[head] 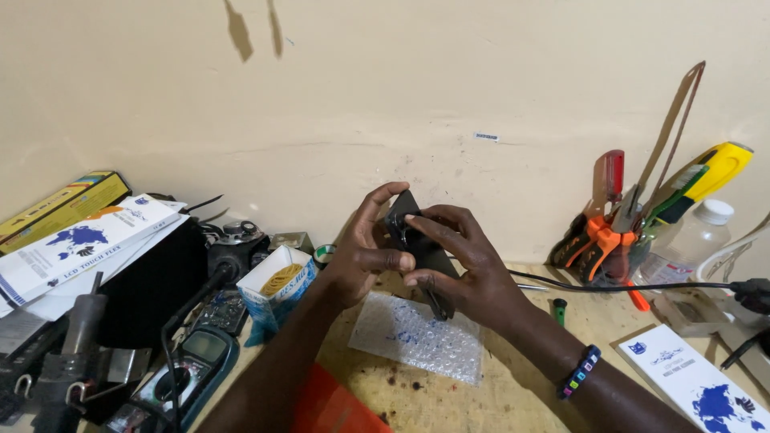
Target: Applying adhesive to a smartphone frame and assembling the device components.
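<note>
Gripping a flat black part above the bubble wrap, the left hand and right hand are both pinching its edges; a slip risks dropping it onto the workbench.

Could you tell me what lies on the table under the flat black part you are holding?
A sheet of bubble wrap lies on the wooden table below the black part; both hands hide its far edge.

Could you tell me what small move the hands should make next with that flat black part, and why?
Probably lower the black part onto the bubble wrap. Both the left hand and right hand pinch it in mid-air, which likely gives poor steadiness for fine work.
</note>
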